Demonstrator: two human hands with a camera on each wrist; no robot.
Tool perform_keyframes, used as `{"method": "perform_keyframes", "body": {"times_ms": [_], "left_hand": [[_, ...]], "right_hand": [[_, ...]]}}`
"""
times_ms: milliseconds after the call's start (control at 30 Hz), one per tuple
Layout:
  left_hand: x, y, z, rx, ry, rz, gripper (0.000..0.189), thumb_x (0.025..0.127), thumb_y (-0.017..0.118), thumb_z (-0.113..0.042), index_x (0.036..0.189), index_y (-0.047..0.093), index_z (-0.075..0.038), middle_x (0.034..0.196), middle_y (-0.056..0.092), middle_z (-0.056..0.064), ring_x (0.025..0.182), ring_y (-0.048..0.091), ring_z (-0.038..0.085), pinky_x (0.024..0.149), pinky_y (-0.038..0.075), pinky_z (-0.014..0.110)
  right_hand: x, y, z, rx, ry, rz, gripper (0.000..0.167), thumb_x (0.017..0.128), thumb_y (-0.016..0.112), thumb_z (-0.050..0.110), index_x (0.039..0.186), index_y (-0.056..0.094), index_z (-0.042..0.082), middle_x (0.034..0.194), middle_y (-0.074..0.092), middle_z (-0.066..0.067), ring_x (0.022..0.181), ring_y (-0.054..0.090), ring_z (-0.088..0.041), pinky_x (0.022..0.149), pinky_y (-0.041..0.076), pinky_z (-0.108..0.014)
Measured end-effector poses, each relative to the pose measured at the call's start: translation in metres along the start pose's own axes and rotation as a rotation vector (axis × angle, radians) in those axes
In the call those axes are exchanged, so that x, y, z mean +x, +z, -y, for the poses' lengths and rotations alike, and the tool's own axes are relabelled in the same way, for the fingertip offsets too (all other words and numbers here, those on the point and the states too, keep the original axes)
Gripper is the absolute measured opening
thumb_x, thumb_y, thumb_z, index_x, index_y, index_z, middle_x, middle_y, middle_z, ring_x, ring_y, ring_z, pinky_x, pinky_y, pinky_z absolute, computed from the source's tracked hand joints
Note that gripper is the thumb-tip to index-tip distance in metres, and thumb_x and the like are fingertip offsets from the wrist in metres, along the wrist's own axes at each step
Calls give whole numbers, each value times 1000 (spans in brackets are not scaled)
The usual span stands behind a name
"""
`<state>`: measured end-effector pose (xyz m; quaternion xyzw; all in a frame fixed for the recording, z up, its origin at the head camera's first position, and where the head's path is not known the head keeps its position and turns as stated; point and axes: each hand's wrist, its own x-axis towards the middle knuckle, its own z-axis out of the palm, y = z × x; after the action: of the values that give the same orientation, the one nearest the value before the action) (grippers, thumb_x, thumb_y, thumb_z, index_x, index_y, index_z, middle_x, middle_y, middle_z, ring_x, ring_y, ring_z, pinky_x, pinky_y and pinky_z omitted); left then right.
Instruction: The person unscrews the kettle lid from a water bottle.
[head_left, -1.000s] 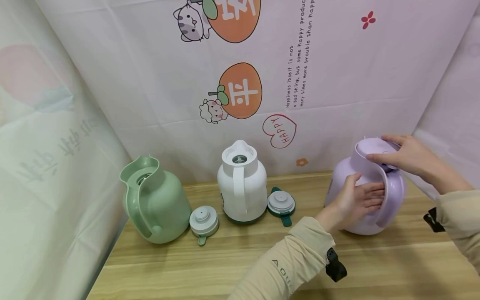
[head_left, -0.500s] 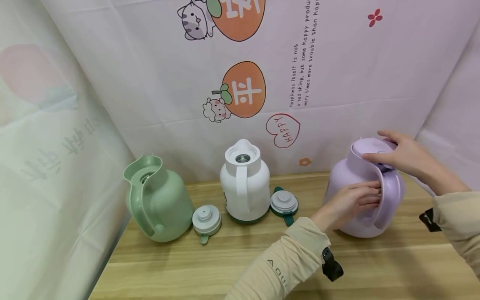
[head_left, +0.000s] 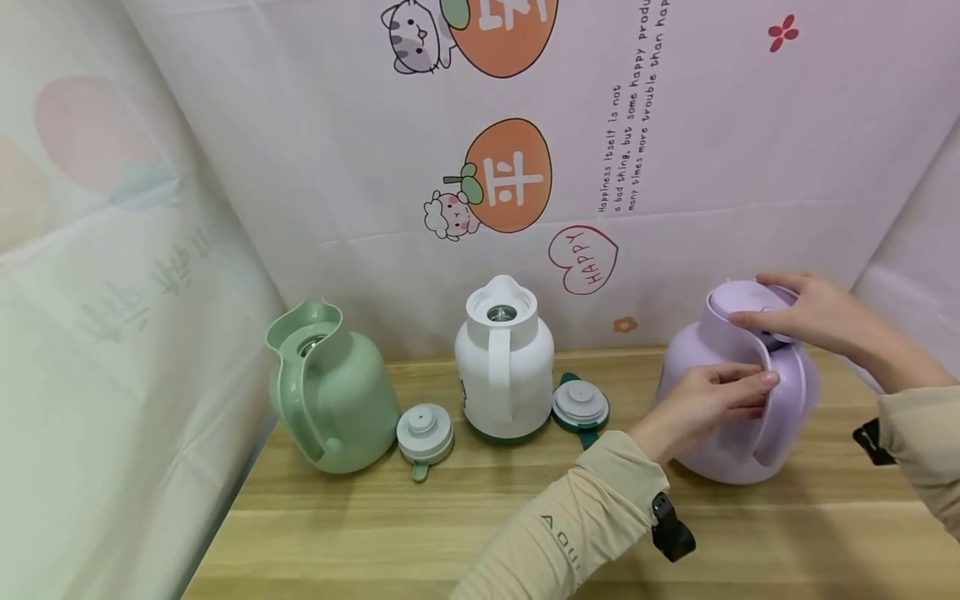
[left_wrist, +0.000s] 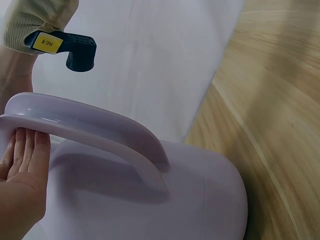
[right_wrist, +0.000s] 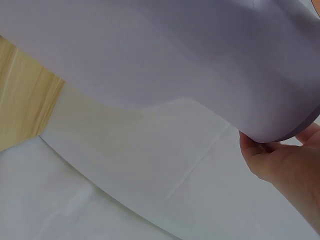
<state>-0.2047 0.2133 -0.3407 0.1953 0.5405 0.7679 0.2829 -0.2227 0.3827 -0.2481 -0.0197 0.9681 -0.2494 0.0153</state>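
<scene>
The left hand [head_left: 697,410] pinches the handle [head_left: 789,410] of the lilac jug [head_left: 726,450] (fingers inside the loop); the right hand [head_left: 823,315], thumb and fingers apart, grips its top [head_left: 745,302].

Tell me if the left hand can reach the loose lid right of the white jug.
Probably yes: nothing seems to block the way to the lid, though the left hand must first leave the purple jug's handle.

green jug [head_left: 352,404] | white jug [head_left: 521,379] | grey lid [head_left: 424,430] between them | printed cloth [head_left: 360,183] behind
</scene>
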Motion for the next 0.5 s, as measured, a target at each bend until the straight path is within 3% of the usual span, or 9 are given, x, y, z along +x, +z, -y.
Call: {"method": "perform_keyframes", "body": {"times_ms": [233, 500], "left_hand": [[0, -1, 0, 14, -1, 9, 28, 95, 58, -10, 119, 61, 4, 107, 69, 6, 87, 64, 11, 78, 54, 19], [-7, 0, -4, -14, 9, -79, 27, 94, 60, -12, 118, 64, 1, 105, 70, 5, 86, 63, 9, 82, 55, 22]], "right_hand": [[2, 4, -1, 37, -17, -6, 90, 91, 59, 47, 149, 15, -6, 142, 19, -47, 126, 26, -58, 95, 31, -67], [7, 8, 5, 52, -47, -31, 86, 90, 60, 45, 149, 21, -4, 144, 21, -44, 126, 29, -54, 94, 32, -64]]}}
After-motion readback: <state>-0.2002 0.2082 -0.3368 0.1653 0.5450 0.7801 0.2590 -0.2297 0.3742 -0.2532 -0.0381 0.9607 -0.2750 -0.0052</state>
